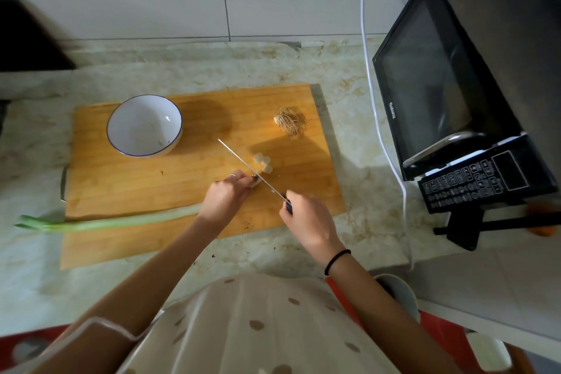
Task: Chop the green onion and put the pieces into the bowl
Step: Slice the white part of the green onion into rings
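One long, smooth green onion (121, 222) is laid along the front of the grainy wooden cutting board (121, 179), its leafy end overhanging at the left. A round, white, blue-rimmed bowl (144, 126) is set behind it. The white stalk end is pinned under the curled left hand (226, 197) against the thin steel knife (249, 168). Pale round slices (263, 161) are heaped just beyond, with a fibrous root tuft (288, 123) farther back. The dark handle is gripped by the right hand (306, 222).

At my two o'clock, the black microwave (440, 85) carries the brand "Galanz" on its door frame. The labels on its button panel (473, 182) are too small to read.
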Available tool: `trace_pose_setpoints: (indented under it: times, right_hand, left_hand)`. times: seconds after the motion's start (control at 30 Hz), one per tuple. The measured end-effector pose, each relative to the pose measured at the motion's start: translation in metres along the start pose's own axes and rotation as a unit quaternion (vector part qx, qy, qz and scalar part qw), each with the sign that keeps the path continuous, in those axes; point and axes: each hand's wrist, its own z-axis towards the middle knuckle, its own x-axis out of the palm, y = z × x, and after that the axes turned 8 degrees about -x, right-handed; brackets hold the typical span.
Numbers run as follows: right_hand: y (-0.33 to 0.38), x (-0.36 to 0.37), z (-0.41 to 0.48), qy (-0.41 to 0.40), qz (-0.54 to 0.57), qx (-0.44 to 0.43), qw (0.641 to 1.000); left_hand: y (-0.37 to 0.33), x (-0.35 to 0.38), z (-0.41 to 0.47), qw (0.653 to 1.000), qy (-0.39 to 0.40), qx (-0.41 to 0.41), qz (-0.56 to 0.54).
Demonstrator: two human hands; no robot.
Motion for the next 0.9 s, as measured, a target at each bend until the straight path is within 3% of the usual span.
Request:
trace_pose_setpoints:
  times: [0.6,0.9]
  right_hand:
    - [0.014,0.004,-0.001,0.007,-0.087,-0.024,0.996]
    - [0.018,0.004,-0.004,-0.019,-0.064,-0.029,0.997]
  left_hand:
    - [-0.003,-0.004,-0.003,0.999,-0.039,0.01,-0.017]
    - [-0.002,-0.002,-0.003,0.999,-0.042,0.018,-0.023]
